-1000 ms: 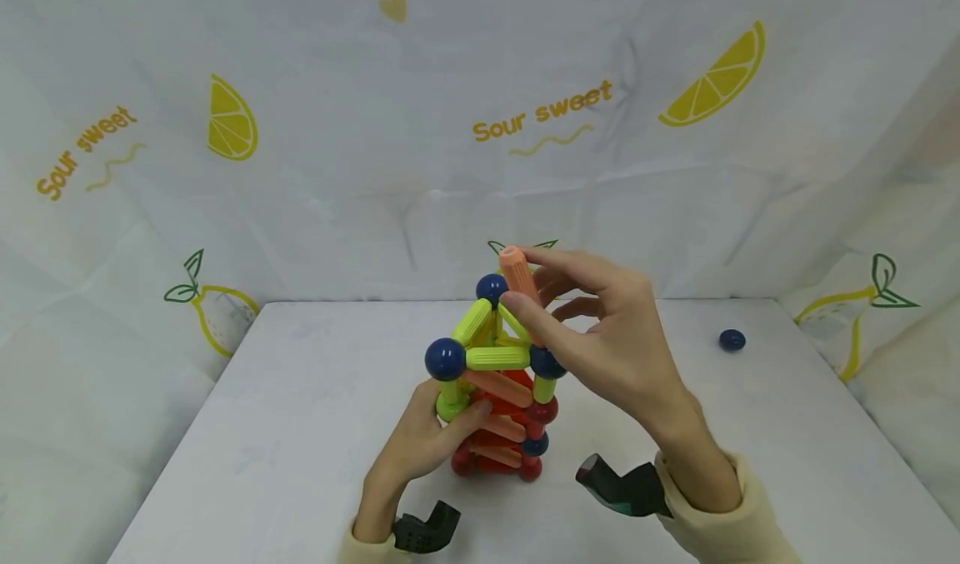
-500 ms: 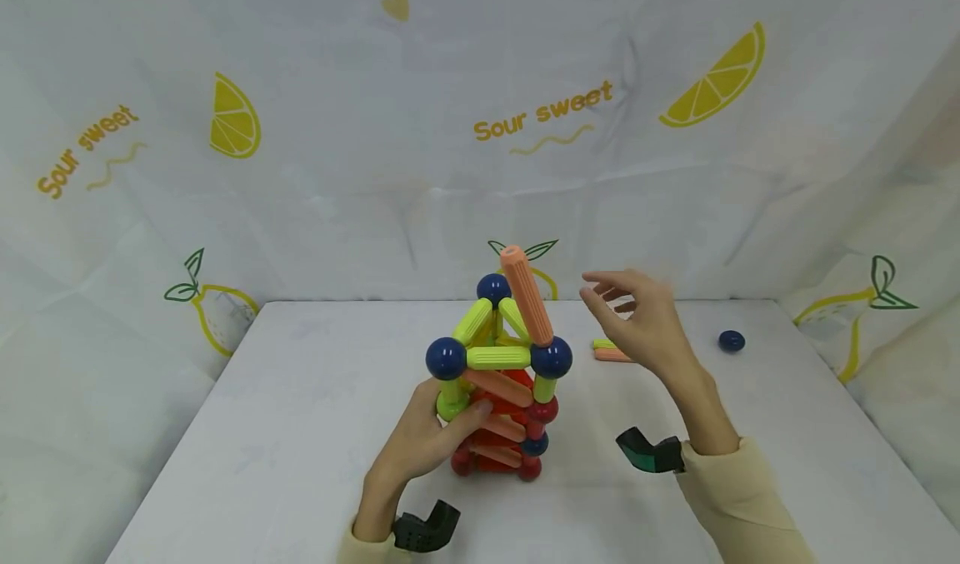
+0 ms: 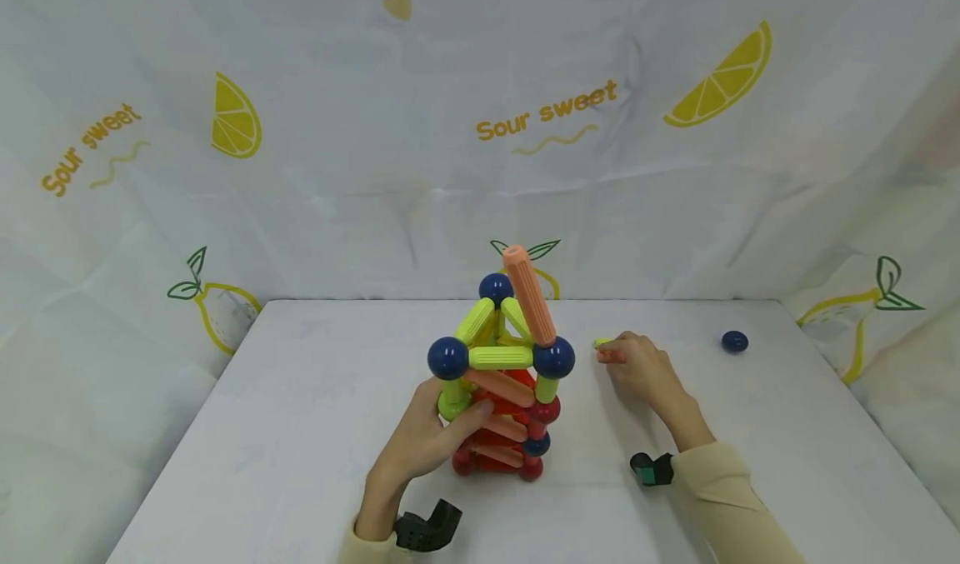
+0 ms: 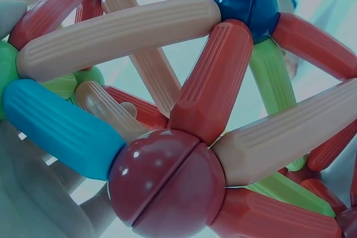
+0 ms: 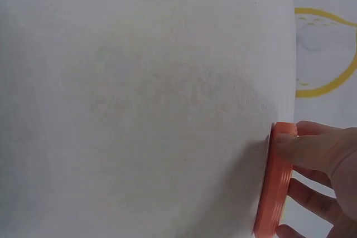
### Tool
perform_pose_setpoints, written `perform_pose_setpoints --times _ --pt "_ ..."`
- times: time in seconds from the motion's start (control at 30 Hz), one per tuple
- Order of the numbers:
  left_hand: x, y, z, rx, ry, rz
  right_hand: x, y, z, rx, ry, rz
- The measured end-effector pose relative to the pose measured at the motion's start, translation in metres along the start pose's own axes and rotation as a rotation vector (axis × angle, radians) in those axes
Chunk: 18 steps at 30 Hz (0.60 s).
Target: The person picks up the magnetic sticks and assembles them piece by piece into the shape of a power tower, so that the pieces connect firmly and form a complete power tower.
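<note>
A tower of magnetic sticks and balls (image 3: 501,358) stands on the table before me. My left hand (image 3: 423,431) grips its left side, thumb across the front. From the blue ball (image 3: 553,357) at its upper right corner, an orange stick (image 3: 529,296) slants up and leftward, its top end free. In the left wrist view, a dark red ball (image 4: 167,185) joins several red, peach and blue sticks. To the tower's right, my right hand (image 3: 645,371) pinches another orange stick (image 5: 275,185) between thumb and fingers, low at the tabletop. A yellow-green stick (image 3: 602,342) lies beside it, mostly hidden.
A loose dark blue ball (image 3: 735,341) sits at the far right of the white table (image 3: 300,397). Behind the table's back edge hangs a white curtain (image 3: 337,172) printed with lemons and lettering.
My right hand has let go of the slanting orange stick on the tower, moved right and down to the table, and taken hold of another orange stick. The left hand has stayed put.
</note>
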State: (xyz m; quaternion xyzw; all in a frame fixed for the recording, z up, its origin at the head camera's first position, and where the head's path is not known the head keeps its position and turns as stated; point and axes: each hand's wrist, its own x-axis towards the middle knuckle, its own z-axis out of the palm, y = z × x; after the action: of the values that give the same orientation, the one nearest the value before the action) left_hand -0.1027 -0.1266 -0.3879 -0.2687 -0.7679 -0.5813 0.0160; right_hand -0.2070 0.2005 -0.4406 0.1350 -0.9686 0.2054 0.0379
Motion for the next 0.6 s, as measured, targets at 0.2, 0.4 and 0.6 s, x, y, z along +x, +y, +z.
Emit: perform_pose_setpoints --times 0.2,0.4,0.6 --pt "0.000 0.002 0.001 0.005 -0.001 -0.031 -0.002 0.002 0.003 -0.029 0.002 -0.022" --pt "0.000 0.005 0.002 0.000 0.001 -0.044 -0.003 0.006 0.001 0.033 -0.039 -0.013" --pt "-0.001 0.006 0.001 -0.009 0.006 -0.067 0.001 -0.018 -0.028 0.207 0.077 -0.090"
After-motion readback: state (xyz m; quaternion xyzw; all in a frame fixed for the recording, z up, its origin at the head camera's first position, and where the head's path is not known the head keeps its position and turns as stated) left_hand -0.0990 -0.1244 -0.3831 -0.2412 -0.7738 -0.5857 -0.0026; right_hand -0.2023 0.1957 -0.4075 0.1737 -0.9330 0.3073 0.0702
